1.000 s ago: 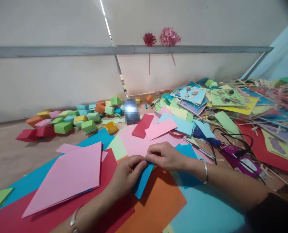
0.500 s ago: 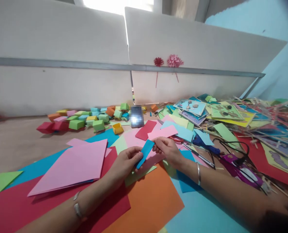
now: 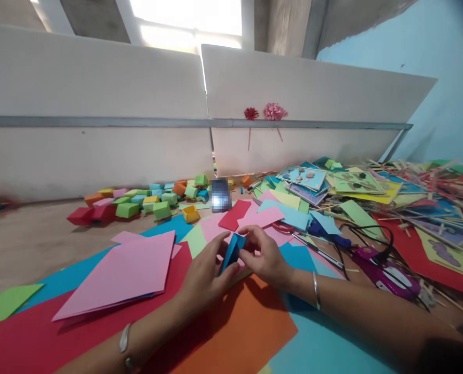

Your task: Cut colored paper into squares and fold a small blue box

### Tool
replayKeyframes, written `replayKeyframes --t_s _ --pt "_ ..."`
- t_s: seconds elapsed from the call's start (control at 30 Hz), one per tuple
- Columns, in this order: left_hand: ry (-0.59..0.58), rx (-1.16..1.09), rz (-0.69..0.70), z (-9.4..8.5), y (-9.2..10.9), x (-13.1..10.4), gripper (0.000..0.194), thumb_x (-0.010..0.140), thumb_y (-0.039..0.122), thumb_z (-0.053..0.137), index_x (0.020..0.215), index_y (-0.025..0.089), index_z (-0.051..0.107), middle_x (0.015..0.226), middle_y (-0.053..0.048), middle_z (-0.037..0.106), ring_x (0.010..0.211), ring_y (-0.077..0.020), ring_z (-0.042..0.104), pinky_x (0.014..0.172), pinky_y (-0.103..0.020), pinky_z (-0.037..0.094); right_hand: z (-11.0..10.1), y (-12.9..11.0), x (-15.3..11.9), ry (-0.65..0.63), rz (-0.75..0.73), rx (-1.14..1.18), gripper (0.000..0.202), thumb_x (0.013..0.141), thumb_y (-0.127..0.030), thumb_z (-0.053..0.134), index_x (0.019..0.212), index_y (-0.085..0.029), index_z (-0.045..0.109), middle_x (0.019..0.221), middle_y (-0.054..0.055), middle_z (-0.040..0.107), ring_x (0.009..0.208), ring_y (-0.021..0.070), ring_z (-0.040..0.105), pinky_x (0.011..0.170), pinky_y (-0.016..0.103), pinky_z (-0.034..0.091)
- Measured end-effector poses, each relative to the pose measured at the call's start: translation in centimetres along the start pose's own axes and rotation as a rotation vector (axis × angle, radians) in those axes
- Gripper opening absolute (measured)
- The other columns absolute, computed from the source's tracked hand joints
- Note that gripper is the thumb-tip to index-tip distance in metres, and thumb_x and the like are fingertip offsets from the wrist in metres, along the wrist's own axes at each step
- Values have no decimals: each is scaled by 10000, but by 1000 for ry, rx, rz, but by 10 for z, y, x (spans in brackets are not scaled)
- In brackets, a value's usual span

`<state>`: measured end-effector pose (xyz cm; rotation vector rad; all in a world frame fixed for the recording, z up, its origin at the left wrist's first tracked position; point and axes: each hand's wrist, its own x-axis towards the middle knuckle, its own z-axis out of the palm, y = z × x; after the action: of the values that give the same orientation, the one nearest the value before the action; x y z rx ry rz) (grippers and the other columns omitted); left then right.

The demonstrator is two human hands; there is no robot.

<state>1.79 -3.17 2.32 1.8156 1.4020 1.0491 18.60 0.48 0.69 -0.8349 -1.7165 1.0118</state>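
Between my two hands is a small folded piece of blue paper (image 3: 232,249), its folds partly spread so that an inner side shows at the top. My left hand (image 3: 208,267) grips its left and lower edge, thumb in front and fingers behind. With thumb and fingers, my right hand (image 3: 264,254) pinches its right side. Both hands hover over an orange sheet (image 3: 247,322) and other coloured paper. To the left lies a stack of pink sheets (image 3: 126,270) on a red sheet (image 3: 32,332).
Several small paper boxes (image 3: 128,210) line the back left, beside an upright blurred-out device (image 3: 220,196). Red-handled scissors (image 3: 283,227), a pen (image 3: 320,250) and a purple corded tool (image 3: 385,272) lie to the right. Decorated cards (image 3: 303,177) and sticks are heaped behind them.
The blue paper was a flat narrow strip and now stands partly opened along its folds. My right hand has shifted to grip its side. The head view has tilted up slightly.
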Motion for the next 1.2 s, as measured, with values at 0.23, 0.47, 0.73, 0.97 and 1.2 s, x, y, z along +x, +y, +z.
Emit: replayKeyframes --t_s 0.23,0.47,0.73,0.97,1.2 --pt "-83 -456 -296 -2 -9 9 463 702 484 681 1029 157 669 853 -65 724 703 -231 657 667 -372 536 -12 9 7 -55 -151 -87 380 850 -129 566 1202 -273 562 782 -32 590 691 138 556 648 280 471" --pt "-15 -467 -319 -2 -8 11 366 628 416 782 880 166 695 848 -65 736 779 -241 677 668 -327 534 -20 17 14 -45 -726 -752 393 909 -152 618 1272 -297 654 1391 133 498 1274 299 484 974 472 493" --pt "138 -613 -433 -2 -11 13 409 604 371 789 937 168 666 854 -48 739 724 -212 667 657 -328 536 -25 8 14 32 -995 -905 143 909 -122 627 872 -240 698 1273 75 653 1165 225 554 918 387 481" --pt "103 -756 -474 -2 -12 14 458 526 284 813 932 153 646 832 -58 747 705 -229 697 668 -367 567 -27 9 18 -1 -979 -885 138 935 -123 604 894 -222 692 1118 78 717 1071 202 595 873 367 439" --pt "99 -850 -519 -3 -8 13 475 524 364 877 887 126 684 848 -74 759 692 -195 680 655 -324 558 -25 5 13 -82 -948 -872 179 951 -118 573 921 -263 672 1025 -20 769 1063 184 593 955 378 353"
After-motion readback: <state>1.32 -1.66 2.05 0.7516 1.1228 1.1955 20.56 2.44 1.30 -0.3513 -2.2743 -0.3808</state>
